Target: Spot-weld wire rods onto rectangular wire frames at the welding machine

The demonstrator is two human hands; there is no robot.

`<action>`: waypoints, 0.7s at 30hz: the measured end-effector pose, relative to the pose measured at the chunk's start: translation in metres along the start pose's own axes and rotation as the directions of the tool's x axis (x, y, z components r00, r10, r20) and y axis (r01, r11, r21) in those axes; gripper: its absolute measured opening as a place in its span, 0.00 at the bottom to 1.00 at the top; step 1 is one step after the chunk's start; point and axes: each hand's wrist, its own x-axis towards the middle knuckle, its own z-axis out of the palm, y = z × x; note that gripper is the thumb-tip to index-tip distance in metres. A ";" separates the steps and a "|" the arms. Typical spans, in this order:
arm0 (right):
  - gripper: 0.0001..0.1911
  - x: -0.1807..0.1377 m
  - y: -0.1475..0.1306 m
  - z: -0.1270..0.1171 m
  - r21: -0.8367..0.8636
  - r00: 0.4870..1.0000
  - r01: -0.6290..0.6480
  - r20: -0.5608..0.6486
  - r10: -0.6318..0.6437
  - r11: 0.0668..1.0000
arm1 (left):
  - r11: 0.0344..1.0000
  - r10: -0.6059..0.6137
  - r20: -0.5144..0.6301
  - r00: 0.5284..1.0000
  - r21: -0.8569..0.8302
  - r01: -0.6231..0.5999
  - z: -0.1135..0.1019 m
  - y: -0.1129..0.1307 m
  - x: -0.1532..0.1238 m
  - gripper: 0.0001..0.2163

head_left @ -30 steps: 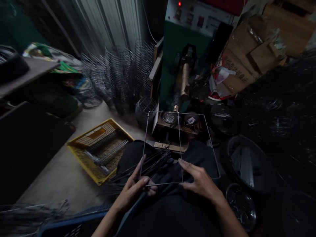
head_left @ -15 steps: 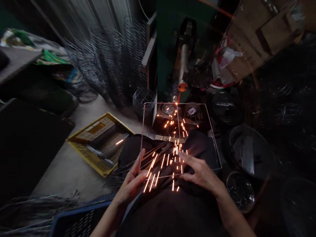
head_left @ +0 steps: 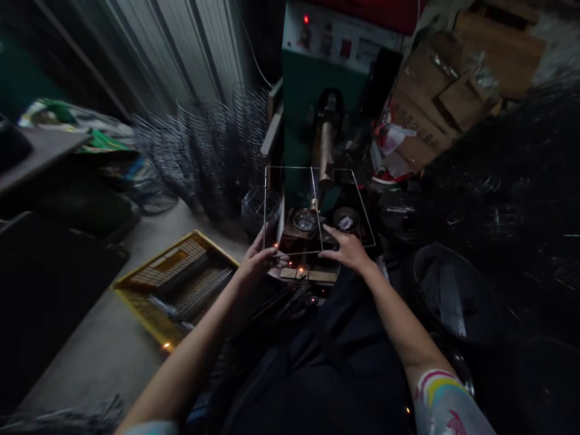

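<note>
A thin rectangular wire frame with one cross wire is held out in front of me, tilted up toward the green welding machine. My left hand pinches the frame's near left corner. My right hand is closed on the frame's near edge at the right of the cross wire. The frame's far part reaches the machine's brass electrode. Small glowing sparks lie near the machine's base. A bundle of loose straight wires rests across my lap.
A yellow crate with wire rods sits on the floor at left. Stacks of finished wire racks stand behind it. Cardboard boxes are at upper right. Dark round bins crowd the right side.
Sparks burst at the electrode half a second ago and have now died down. Both hands have pushed the frame forward, away from my lap, and tilted it up against the machine.
</note>
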 end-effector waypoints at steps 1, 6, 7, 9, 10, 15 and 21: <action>0.42 0.015 0.007 -0.005 -0.037 1.000 -0.003 -0.018 0.002 0.999 | 1.000 0.023 0.005 1.000 -0.005 -0.023 -0.005 0.004 0.016 0.48; 0.36 0.066 0.042 -0.018 -0.098 0.996 0.018 -0.088 -0.027 0.995 | 0.996 0.076 0.001 0.997 -0.040 -0.076 -0.023 0.021 0.069 0.47; 0.36 0.073 0.048 -0.017 -0.091 0.995 0.017 -0.096 -0.025 0.996 | 0.996 0.076 -0.006 0.997 -0.041 -0.076 -0.024 0.024 0.074 0.47; 0.35 0.084 0.057 -0.015 -0.073 0.994 0.009 -0.107 -0.017 0.997 | 0.996 0.077 -0.020 0.997 -0.038 -0.078 -0.024 0.029 0.082 0.48; 0.35 0.087 0.060 -0.014 -0.064 0.993 0.008 -0.113 -0.015 0.998 | 0.996 0.079 -0.025 0.997 -0.037 -0.080 -0.023 0.031 0.084 0.48; 0.33 0.097 0.064 -0.013 -0.037 0.988 0.015 -0.150 -0.021 0.999 | 0.994 0.095 -0.039 0.995 -0.045 -0.097 -0.017 0.038 0.088 0.47; 0.29 0.100 0.060 -0.019 -0.075 0.987 0.001 -0.159 -0.013 0.997 | 0.992 0.111 -0.007 0.994 -0.056 -0.111 -0.018 0.036 0.093 0.48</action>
